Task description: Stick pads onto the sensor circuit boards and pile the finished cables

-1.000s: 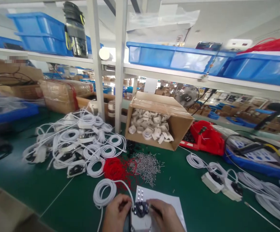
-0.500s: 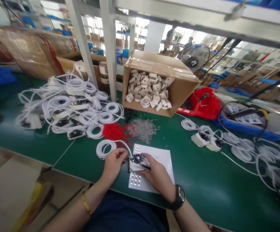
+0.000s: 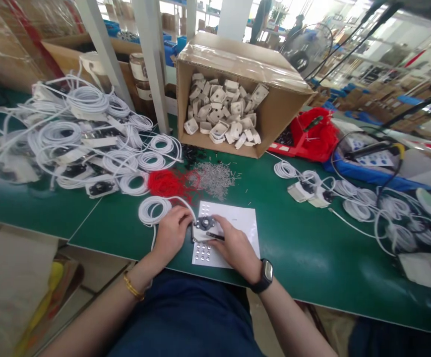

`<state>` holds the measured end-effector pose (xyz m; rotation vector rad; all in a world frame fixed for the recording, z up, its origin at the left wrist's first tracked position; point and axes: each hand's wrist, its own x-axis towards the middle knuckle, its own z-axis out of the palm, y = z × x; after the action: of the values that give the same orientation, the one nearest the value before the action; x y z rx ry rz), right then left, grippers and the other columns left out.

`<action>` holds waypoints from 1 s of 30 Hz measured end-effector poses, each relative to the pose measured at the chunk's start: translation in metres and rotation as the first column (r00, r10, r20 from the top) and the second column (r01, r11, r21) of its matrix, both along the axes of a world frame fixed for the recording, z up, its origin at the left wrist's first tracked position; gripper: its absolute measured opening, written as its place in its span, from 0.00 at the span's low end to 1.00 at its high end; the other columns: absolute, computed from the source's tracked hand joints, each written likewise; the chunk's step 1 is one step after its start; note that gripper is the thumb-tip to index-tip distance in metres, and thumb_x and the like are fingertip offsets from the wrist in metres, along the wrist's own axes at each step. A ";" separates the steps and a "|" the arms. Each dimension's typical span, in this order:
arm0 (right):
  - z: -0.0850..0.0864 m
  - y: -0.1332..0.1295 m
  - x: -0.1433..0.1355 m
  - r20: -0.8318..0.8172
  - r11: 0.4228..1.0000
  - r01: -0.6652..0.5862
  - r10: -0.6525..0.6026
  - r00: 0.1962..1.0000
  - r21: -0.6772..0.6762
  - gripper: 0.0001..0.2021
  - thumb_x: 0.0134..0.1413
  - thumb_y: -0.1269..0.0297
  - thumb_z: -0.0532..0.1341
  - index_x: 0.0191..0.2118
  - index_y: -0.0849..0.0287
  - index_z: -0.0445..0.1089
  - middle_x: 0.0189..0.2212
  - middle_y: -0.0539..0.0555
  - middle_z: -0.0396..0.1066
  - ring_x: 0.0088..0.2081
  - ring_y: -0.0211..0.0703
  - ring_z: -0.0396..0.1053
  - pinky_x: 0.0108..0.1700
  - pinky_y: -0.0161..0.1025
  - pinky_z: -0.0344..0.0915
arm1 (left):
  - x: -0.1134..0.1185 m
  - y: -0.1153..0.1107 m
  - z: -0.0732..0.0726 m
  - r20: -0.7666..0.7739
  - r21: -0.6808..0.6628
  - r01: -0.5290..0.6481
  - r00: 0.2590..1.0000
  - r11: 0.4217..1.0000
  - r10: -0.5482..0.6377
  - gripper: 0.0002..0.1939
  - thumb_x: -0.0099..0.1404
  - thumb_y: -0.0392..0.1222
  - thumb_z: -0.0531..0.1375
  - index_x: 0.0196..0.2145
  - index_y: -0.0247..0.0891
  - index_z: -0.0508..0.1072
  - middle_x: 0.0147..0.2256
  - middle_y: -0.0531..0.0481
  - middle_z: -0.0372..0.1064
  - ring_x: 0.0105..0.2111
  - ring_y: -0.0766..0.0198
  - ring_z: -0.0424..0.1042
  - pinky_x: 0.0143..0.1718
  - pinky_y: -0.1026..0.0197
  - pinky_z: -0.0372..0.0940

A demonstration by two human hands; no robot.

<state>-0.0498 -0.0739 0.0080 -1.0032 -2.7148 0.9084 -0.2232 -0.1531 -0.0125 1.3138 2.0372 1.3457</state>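
My right hand (image 3: 235,245) is closed around a small white plastic housing (image 3: 200,234) with a round black mechanism on its top, thumb and fingers at its right side. A slim black tool (image 3: 215,236), perhaps tweezers, juts from the same hand across the housing. My left hand (image 3: 172,233) is pinched at the housing's left edge, where a white cable (image 3: 186,203) enters; what its fingertips grip is hidden. The cable runs back to a coil (image 3: 154,210) beside the left hand. Under the housing lies a white sheet (image 3: 245,223) bearing rows of shiny round dots.
Red wires (image 3: 166,183) and small clear tubes (image 3: 217,179) lie behind the sheet. A cardboard box (image 3: 275,119) holds many white housings. Coiled cables with units (image 3: 99,158) are heaped left; more cables (image 3: 352,206) lie right. A red bin (image 3: 312,136) stands by the box.
The view has tilted downward, so the bench sits higher in the picture. My left fingers have come in closer to the housing's cable end. My right hand keeps its hold.
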 end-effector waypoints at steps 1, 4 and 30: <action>0.000 0.000 0.001 -0.006 1.000 0.000 0.000 1.000 0.005 0.28 0.52 0.67 0.63 0.58 0.59 0.55 0.53 0.60 0.66 0.49 0.58 0.69 0.48 0.52 0.67 | -0.001 -0.001 0.000 -0.060 0.025 0.027 0.998 0.999 -0.026 0.08 0.61 0.38 0.55 0.28 0.37 0.73 0.30 0.47 0.71 0.34 0.59 0.68 0.39 0.57 0.63; 0.002 0.007 0.009 -0.082 0.999 -0.052 0.051 0.995 -0.010 0.30 0.51 0.67 0.63 0.59 0.59 0.55 0.56 0.60 0.64 0.51 0.55 0.67 0.50 0.50 0.66 | -0.005 -0.004 -0.002 -0.183 0.085 0.088 0.981 0.992 -0.072 0.09 0.63 0.37 0.55 0.29 0.37 0.74 0.33 0.45 0.72 0.36 0.57 0.68 0.42 0.54 0.63; -0.009 -0.017 0.008 -0.358 0.793 0.342 -0.553 0.753 -0.504 0.07 0.52 0.63 0.56 0.36 0.59 0.66 0.21 0.46 0.60 0.20 0.34 0.55 0.22 0.31 0.53 | 0.034 -0.050 -0.008 0.027 0.149 -0.064 0.998 0.987 0.060 0.03 0.60 0.37 0.61 0.31 0.38 0.75 0.33 0.49 0.74 0.35 0.62 0.73 0.39 0.60 0.68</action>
<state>-0.0422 -0.0909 -0.0009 -1.2237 -1.7665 1.4199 -0.1897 -0.2034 -0.0202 1.2998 2.0112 1.5608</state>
